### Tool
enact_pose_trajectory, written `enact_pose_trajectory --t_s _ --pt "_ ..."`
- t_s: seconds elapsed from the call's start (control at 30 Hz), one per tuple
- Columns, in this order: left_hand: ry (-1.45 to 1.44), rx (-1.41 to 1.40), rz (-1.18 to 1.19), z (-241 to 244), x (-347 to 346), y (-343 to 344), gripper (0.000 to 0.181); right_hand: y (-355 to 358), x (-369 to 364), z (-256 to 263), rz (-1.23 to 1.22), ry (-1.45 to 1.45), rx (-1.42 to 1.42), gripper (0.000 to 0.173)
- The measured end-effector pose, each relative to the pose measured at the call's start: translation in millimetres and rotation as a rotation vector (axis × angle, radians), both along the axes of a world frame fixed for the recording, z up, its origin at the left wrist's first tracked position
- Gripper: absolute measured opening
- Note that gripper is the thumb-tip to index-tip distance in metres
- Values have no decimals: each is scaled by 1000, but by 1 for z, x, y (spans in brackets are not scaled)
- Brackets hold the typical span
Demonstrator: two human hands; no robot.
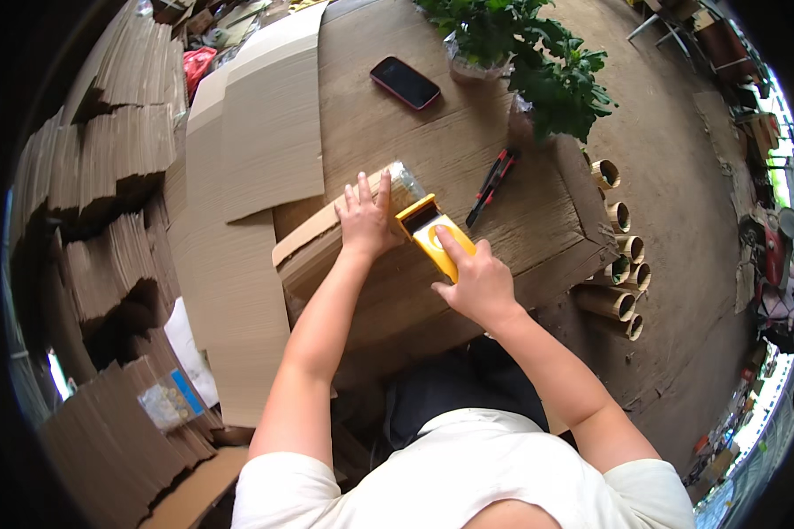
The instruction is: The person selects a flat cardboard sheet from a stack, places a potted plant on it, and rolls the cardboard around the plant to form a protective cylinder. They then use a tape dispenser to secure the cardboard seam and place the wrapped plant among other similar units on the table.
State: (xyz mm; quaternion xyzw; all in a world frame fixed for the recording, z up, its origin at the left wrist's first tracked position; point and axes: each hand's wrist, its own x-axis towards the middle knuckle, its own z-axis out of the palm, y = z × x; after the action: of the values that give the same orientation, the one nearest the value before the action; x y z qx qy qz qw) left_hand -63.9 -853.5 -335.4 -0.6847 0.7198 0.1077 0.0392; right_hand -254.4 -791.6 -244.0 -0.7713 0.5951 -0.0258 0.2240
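A long, narrow cardboard box (314, 248) lies slantwise across the table, with shiny clear tape (407, 180) over its far right end. My left hand (365, 221) holds it down near that end, fingers spread over the top. In my right hand (480, 278) is a yellow tape dispenser (442, 246), my index finger stretched along its round centre. The dispenser's dark, wide mouth is beside the taped end. Whether tape runs between the two is hard to see.
On the brown table (364, 135) are a phone (405, 82), a red-and-black utility knife (491, 188) and leafy potted plants (556, 73). Flat cardboard sheets (271, 132) cover its left side. Cardboard stacks (119, 145) stand further left. Several tubes (609, 302) lie beyond the right edge.
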Motion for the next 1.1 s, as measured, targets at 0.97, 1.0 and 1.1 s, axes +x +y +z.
enact_pose_trajectory --t_s 0.97,1.0,1.1 --pt "597 734 -71 -14 86 -136 116 -49 27 -61 28 185 175 67" --pt "660 781 -70 -14 88 -142 115 -58 34 -59 29 201 180 66" --pt "713 870 -66 -22 94 -156 114 -76 42 -48 36 212 211 56"
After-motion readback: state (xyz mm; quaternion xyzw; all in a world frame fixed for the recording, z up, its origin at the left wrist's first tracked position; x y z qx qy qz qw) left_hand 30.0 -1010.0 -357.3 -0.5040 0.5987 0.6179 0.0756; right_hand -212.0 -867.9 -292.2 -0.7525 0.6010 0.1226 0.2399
